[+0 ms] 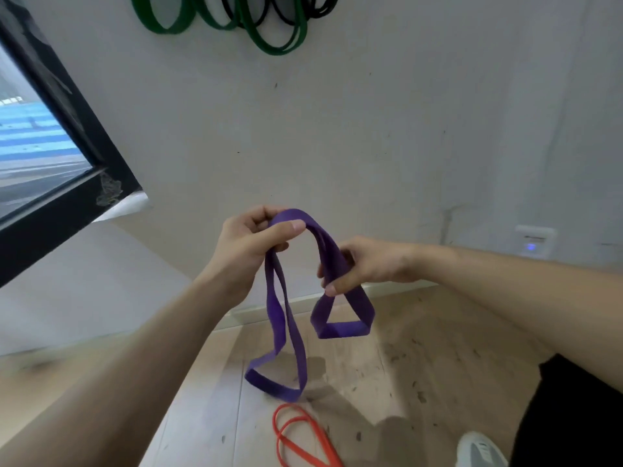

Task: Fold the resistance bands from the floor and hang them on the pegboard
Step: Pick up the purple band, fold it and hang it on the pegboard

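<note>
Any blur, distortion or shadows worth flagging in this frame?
Head view: wide-angle bending shows along the window frame; the left forearm blurs toward the lower edge; purple band, left hand and right hand are sharp; soft shadow on the floor.

we see a purple band, an orange band on a pale wood-grain floor, green bands and black bands against a white wall, a black window frame, black trousers and a grey-white shoe.

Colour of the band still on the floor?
Orange band, seen in the head view.
</note>
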The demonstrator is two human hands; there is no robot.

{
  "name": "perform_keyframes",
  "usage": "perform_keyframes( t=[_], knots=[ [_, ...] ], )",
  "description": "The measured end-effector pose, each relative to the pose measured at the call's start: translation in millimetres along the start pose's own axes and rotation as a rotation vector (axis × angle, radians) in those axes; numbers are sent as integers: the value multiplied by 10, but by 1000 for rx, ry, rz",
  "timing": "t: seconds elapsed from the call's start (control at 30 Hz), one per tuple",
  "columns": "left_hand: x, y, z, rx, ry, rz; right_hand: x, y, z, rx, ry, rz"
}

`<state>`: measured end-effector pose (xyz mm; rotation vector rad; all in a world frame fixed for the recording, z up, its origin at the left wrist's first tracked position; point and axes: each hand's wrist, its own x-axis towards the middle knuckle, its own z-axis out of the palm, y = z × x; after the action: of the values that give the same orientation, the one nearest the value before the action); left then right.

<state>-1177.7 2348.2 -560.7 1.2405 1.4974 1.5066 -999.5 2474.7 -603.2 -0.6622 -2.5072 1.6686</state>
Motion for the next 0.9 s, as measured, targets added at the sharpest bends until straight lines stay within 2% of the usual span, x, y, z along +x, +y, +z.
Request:
perform_keyframes(
  t=[0.2, 0.3, 0.4, 0.5, 0.73, 0.9],
  knots=[
    [42, -19, -289, 32, 46, -12, 1, -139, -129, 245, 156, -58],
    [23, -61, -367, 112, -37, -98, -52, -213, -214, 306, 197, -66],
    [-32, -85, -233, 162, -179, -136, -78, -269, -222, 269, 184, -92],
    [-56, -64, -47, 143, -238, -89, -82, -257, -168, 194, 133, -99],
    [-56, 15, 19, 154, -162, -20, -75, -109, -209, 103, 63, -51],
    [-53, 80, 51, 56, -74, 18, -67, 145, -186, -179, -77, 236]
  ],
)
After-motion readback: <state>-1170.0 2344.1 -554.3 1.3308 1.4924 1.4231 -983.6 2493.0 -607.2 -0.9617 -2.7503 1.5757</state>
